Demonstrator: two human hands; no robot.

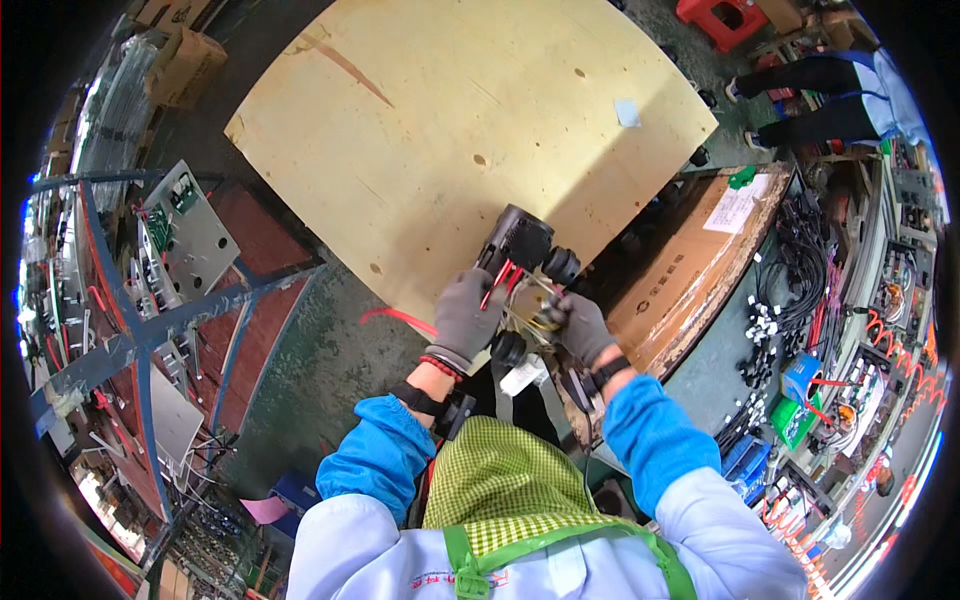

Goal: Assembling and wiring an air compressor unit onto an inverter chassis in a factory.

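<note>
1. Head view: the step looks like wiring a black motor unit point(518, 243) held above the plywood sheet point(450, 120).
2. The left hand point(466, 318), gloved, is closed around the red wires point(503, 277).
3. The right hand point(583, 328) pinches thin leads beside it.
4. Next likely calls for steadying the unit.

Green concrete floor point(320, 370), big plywood sheet point(450, 120) — cluttered blue racks point(140, 335)

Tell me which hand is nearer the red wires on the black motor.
Left. The left hand touches the red wires on the black motor; the right hand sits lower right, apart from them.
</note>
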